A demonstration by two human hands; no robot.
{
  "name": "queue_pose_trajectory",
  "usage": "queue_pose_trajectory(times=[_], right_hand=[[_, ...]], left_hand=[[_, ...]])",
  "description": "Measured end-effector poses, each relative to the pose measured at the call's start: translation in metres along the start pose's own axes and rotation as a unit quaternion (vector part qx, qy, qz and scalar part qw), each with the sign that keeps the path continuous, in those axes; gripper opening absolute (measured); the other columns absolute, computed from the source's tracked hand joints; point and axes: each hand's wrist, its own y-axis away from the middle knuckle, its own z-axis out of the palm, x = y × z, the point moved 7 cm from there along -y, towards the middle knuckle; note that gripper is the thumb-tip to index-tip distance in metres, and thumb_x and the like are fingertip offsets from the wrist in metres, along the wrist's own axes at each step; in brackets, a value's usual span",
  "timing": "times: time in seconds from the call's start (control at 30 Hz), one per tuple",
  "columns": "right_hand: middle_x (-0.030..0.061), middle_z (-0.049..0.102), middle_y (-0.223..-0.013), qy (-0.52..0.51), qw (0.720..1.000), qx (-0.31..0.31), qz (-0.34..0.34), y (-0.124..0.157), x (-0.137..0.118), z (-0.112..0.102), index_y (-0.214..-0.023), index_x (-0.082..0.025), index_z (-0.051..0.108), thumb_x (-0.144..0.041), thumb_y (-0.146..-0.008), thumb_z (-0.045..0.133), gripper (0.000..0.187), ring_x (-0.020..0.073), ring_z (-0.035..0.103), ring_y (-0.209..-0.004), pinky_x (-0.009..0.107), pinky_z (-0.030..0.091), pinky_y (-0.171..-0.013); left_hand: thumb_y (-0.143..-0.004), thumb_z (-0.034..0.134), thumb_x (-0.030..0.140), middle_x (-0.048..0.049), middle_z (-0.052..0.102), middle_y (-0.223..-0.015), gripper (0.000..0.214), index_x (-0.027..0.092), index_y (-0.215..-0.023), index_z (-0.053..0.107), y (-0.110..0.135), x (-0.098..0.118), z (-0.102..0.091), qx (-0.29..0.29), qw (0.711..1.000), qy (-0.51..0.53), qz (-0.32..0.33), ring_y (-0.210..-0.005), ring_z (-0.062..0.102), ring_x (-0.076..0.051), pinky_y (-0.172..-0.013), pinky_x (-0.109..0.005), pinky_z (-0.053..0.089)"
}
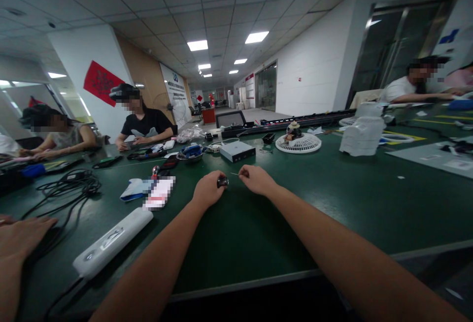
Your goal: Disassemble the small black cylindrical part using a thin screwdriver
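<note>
Over the green table, my left hand (209, 187) is closed around a small dark round part (222, 182) with a shiny end. Its exact kind is too small to make out. Just to its right, my right hand (256, 179) pinches a thin metal rod (234, 174) between thumb and fingers. The rod points left toward the dark part, with a small gap between them. Beyond both hands lies a grey metal box with a black front (237, 151), resembling an optical disc drive.
Farther right are a white fan grille (299, 145) with a motor and a white plastic housing (362, 136). On the left lie a white corded device (114, 243), a blue-and-white cloth (136, 189) and black cables (79, 184). Another person's hand (22, 238) rests at the left edge.
</note>
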Motion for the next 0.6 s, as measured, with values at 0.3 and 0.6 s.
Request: queue_pose_trajectory(times=[0.3, 0.6], right_hand=[[0.0032, 0.073, -0.084, 0.081, 0.995, -0.044, -0.037, 0.007, -0.01, -0.001, -0.089, -0.026, 0.076, -0.026, -0.081, 0.062, 0.016, 0.0193, 0.065, -0.076, 0.027, 0.045, -0.066], [0.0024, 0.074, -0.081, -0.044, 0.997, -0.052, -0.019, 0.005, -0.001, 0.006, -0.087, -0.021, 0.077, -0.023, -0.077, 0.063, 0.017, 0.0161, 0.066, -0.075, 0.024, 0.047, -0.067]], left_hand=[[-0.077, 0.068, 0.023, -0.0047, 0.069, -0.101, 0.023, 0.021, -0.1, 0.065, 0.002, 0.012, 0.001, -0.007, 0.999, 0.011, 0.042, -0.091, 0.064, -0.022, -0.078, -0.032, 0.05], [-0.076, 0.066, 0.013, -0.0048, 0.068, -0.103, 0.028, 0.021, -0.103, 0.064, 0.002, 0.012, -0.001, -0.022, 0.997, 0.043, 0.057, -0.094, 0.064, -0.02, -0.085, -0.032, 0.05]])
